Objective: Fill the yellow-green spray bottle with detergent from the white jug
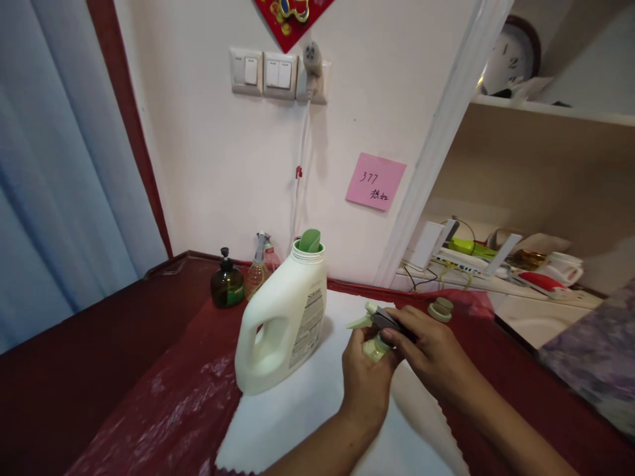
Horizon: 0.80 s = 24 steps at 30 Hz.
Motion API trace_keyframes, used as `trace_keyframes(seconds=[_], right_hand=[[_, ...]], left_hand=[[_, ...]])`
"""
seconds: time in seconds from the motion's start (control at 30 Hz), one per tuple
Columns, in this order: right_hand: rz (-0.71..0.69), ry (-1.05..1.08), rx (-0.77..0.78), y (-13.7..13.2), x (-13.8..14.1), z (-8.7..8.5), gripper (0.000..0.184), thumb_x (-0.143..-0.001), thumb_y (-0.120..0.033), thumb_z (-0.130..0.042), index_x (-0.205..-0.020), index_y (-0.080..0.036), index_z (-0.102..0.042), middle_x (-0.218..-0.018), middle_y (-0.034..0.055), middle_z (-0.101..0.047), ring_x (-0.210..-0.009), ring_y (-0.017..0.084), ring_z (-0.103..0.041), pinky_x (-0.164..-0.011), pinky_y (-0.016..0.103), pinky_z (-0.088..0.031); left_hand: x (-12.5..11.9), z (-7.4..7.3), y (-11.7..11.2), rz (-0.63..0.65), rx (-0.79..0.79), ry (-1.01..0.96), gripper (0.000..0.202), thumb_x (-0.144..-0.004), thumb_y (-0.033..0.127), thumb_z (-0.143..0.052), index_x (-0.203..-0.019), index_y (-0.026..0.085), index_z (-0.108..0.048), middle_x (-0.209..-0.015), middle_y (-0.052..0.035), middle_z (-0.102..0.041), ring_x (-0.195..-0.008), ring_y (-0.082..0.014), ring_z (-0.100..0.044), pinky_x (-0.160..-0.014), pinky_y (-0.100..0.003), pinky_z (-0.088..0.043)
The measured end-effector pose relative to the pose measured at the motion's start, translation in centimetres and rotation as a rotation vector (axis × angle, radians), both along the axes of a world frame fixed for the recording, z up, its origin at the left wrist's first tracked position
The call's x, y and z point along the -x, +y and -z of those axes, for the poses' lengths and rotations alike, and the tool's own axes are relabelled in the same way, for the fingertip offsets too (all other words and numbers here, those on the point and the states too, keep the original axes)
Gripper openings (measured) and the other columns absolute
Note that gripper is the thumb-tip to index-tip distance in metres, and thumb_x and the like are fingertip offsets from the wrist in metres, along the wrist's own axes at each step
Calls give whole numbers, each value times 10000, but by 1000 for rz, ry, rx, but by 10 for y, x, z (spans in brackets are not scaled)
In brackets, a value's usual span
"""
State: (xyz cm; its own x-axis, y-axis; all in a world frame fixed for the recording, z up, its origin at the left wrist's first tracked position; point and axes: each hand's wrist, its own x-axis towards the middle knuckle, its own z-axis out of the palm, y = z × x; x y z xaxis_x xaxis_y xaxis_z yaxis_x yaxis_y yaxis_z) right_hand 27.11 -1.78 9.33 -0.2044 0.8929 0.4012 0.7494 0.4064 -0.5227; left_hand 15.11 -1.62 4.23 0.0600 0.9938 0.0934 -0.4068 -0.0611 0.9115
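My left hand (364,380) is wrapped round the pale, see-through body of a small spray bottle (376,348). At the bottle's top, my right hand (434,350) has its fingers closed on the grey and light-green spray head (381,318). The spray head's pale trigger points left; whether the head is fully joined to the body I cannot tell. Left of my hands a large pale-green detergent jug (282,317) stands upright, uncapped, with a green spout piece (310,240) in its mouth. A greenish cap (440,309) lies on the table beyond my right hand.
A white sheet (292,430) covers part of the dark red table (163,370). Against the wall stand a dark pump bottle (227,283) and a clear spray bottle (256,274). On the right are a shelf with a white router (471,261) and a clock (513,56).
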Motion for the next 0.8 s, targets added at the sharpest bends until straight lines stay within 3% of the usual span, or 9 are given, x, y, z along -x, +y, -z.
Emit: trace_keyframes(seconds=[0.1,0.33,0.4,0.5,0.57,0.67,0.8], right_hand=[[9,-11,0,-1,1,-2,309,-963,-344,-494,-1180,-224,-677,-905,45,-611,-839,210,-591,-742,358,-452],[-2,3,26,0,1,-3,261,-958,-340,-495,-1103,-224,-679,-891,40,-609,-824,206,-588,-734,355,-450],[1,16,18,1,1,-2,272,-952,-353,-503,-1112,-223,-681,-893,44,-614,-822,209,-591,-729,355,-449],[4,21,2,1,1,-2,279,-944,-345,-514,-1131,-225,-683,-905,47,-626,-843,215,-600,-745,361,-453],[6,10,7,0,1,-2,279,-949,-333,-512,-1143,-227,-683,-915,47,-628,-857,215,-603,-758,363,-454],[9,1,13,0,0,-2,288,-959,-325,-506,-1166,-231,-682,-921,45,-629,-854,210,-601,-756,359,-453],[9,7,6,0,-3,-1,316,-967,-340,-502,-1203,-215,-670,-927,51,-631,-862,211,-599,-762,361,-458]], left_hand=[[0,9,1,-39,-37,44,277,-760,264,-764,-1007,177,-674,-1010,-70,-740,-936,-242,-667,-850,-344,-502],[12,19,5,7,-267,297,224,-923,350,-617,-1084,235,-721,-1133,-60,-717,-1134,-260,-604,-1025,-391,-419],[12,16,6,9,-225,305,259,-846,324,-706,-1081,216,-715,-1142,-73,-718,-1134,-272,-609,-1019,-394,-430],[7,7,7,30,-74,170,501,-657,275,-857,-1107,175,-661,-1143,-98,-731,-1042,-279,-663,-930,-378,-494],[4,4,8,34,11,100,527,-610,277,-885,-1064,155,-647,-1093,-110,-748,-977,-276,-685,-882,-368,-513],[6,8,9,40,29,71,415,-653,298,-857,-988,152,-660,-1027,-100,-753,-970,-274,-682,-885,-368,-511],[17,22,11,103,-199,173,264,-830,314,-709,-1065,195,-716,-1137,-75,-722,-1120,-266,-634,-1017,-386,-455]])
